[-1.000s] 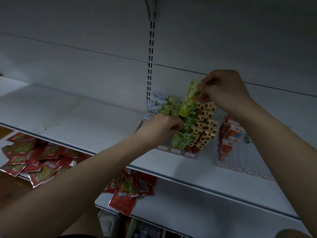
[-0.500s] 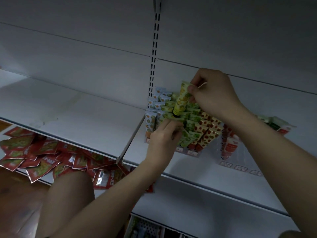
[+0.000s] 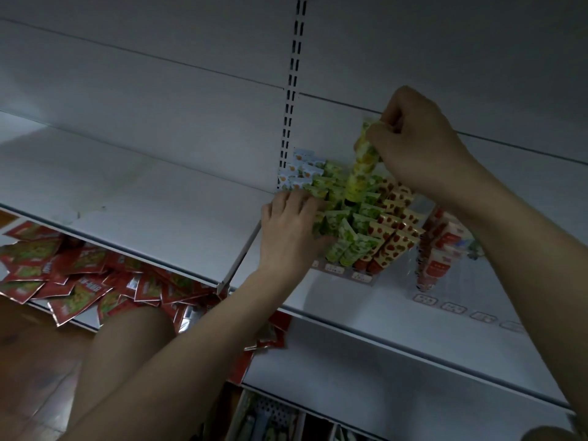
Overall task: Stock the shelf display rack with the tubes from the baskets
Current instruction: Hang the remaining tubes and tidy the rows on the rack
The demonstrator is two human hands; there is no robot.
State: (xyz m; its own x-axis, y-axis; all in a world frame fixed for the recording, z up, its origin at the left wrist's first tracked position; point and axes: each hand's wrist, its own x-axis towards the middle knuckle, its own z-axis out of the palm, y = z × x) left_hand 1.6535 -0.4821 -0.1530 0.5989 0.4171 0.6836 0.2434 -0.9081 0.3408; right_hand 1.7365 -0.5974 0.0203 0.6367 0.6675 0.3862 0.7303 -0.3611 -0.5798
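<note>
Two hands are working at a nearly full display rack [image 3: 359, 230] on a white shelf [image 3: 159, 198]. Right hand [image 3: 416, 144] is pinching a yellow-green tube [image 3: 361, 167], lowering it cap-first among the green rows; left hand [image 3: 292, 227] is parting stocked tubes, fingers spread. Baskets are out of sight.

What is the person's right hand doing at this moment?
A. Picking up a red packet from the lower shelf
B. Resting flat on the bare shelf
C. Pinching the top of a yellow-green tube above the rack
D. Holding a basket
C: the right hand grips the upper end of a yellow-green tube, whose lower end points down into the green rows of the display rack, while the left hand steadies the tubes there.
</note>
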